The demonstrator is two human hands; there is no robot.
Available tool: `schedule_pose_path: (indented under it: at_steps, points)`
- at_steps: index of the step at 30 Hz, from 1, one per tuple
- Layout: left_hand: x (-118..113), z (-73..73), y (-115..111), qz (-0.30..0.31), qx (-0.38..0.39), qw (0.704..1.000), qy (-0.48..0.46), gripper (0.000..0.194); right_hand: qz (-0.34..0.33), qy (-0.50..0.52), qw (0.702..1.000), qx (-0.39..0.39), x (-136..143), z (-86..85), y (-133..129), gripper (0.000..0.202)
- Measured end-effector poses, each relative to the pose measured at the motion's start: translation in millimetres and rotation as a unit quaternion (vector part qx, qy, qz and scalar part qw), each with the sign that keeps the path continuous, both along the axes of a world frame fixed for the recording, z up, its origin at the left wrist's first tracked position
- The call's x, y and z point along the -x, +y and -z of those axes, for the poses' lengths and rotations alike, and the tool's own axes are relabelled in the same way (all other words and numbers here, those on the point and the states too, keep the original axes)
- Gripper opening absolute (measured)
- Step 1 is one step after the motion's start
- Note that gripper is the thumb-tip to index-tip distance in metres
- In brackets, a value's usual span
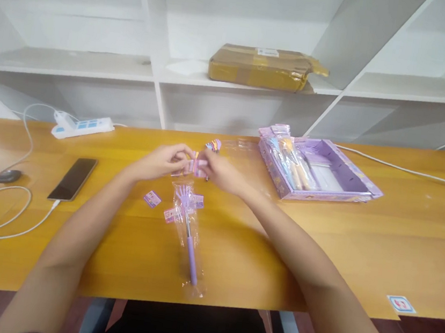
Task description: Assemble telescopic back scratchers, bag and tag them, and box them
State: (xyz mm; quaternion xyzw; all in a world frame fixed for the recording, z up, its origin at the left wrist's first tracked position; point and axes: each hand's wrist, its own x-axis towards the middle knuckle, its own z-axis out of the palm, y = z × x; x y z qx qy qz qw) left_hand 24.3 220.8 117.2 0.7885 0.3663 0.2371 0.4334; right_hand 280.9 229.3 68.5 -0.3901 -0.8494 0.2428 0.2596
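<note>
My left hand [162, 162] and my right hand [219, 171] meet over the table, fingers pinched on a small pink-and-purple bundle [195, 167] that looks like header cards with a coloured band. Just below them, a purple back scratcher [191, 260] lies in a clear plastic bag, its claw end pointing away from me. Around that end are small printed cards: one loose card [152, 198] to the left, another card [169, 214] at the bag's left edge and a third card [197, 201] to the right. A colourful striped object [214, 145] shows behind my right hand, which partly hides it.
At the back right sits a purple display box [351, 177] with bagged back scratchers [297, 167] in its left part. On the left are a phone [72, 179] on a white cable, a black mouse [8, 176] and a power strip [85, 127]. A taped carton [259, 67] rests on the shelf.
</note>
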Motion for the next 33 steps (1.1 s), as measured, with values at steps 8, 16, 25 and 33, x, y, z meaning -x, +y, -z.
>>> schedule_pose_path:
  at_steps: [8, 16, 25, 33]
  points:
    - [-0.3, 0.9, 4.8, 0.025, 0.049, 0.995, -0.088, 0.026, -0.048, 0.209, 0.964, -0.156, -17.1, -43.0, -24.4, 0.016]
    - [-8.9, -6.2, -9.6, 0.045, 0.098, 0.988, -0.113, 0.04, -0.073, 0.101, 0.961, -0.246, -1.2, -37.2, -33.4, 0.007]
    - [-5.6, -2.8, -5.8, 0.058, 0.067, 0.992, -0.084, 0.042, -0.064, 0.098, 0.958, -0.261, -12.8, -44.2, -25.4, 0.012]
    - [-10.6, -1.6, -8.7, 0.056, 0.137, 0.981, -0.124, 0.053, -0.063, 0.11, 0.966, -0.225, -15.7, -36.6, -18.2, 0.018]
